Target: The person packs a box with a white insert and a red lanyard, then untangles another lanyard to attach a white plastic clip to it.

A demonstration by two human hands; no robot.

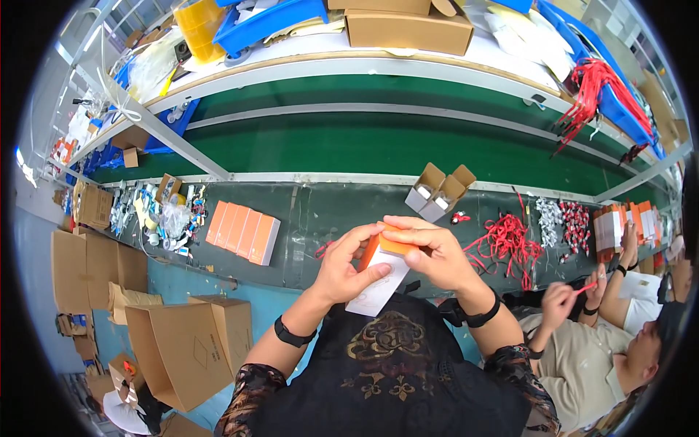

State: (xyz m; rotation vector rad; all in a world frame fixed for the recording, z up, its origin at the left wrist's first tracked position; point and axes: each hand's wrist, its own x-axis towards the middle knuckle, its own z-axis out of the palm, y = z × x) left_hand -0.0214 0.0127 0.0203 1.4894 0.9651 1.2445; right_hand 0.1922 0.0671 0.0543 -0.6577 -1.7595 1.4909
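Observation:
A small orange-and-white carton (380, 282) is held tilted in front of my chest, its orange end away from me. My left hand (345, 264) is closed round its left side, thumb on the white face. My right hand (431, 251) is closed on the orange end, fingers lying across the top and thumb at the edge. The fingers partly cover that end, so I cannot tell whether its flap is fully down. On the bench beyond my right hand stand two open small cartons (435, 204) with white items inside. Several orange cartons (242, 231) stand in a row on the left.
Red lanyards (507, 244) lie in a heap on the dark bench (313, 211), right of my hands. Small white parts (548, 213) are piled beyond. Mixed plastic-wrapped parts (171, 215) lie at far left. Cardboard boxes (178, 353) stand lower left. Two co-workers (582, 357) sit at right.

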